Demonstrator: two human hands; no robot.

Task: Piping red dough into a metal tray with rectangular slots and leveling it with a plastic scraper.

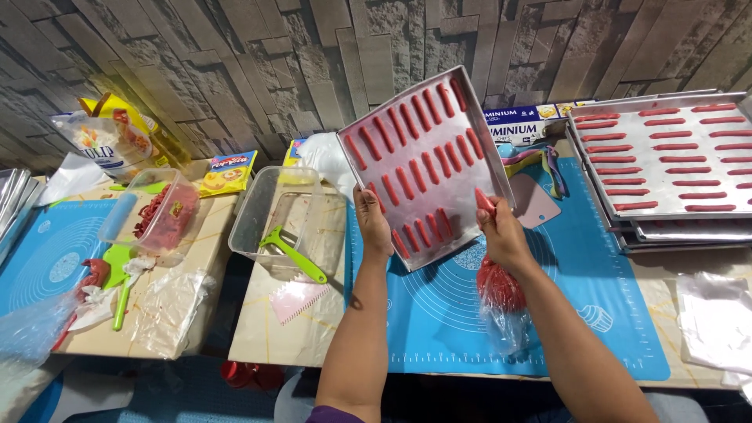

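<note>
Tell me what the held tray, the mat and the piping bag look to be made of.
Tray: metal, likely aluminium; dull silver sheen, thin raised rim. Mat: probably silicone; flat, matte blue with printed white circles. Piping bag: thin clear plastic; crinkled, red paste showing through. Left hand and right hand grip the tray.

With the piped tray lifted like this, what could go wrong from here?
The metal baking tray with rows of red piped strips is tilted steeply, held only at its lower edge by the left hand and right hand; the strips could slide or smear. The right hand also holds the red-filled clear piping bag, so its grip on the tray may be weak, and the bag's tip may drip onto the blue silicone mat.
</note>
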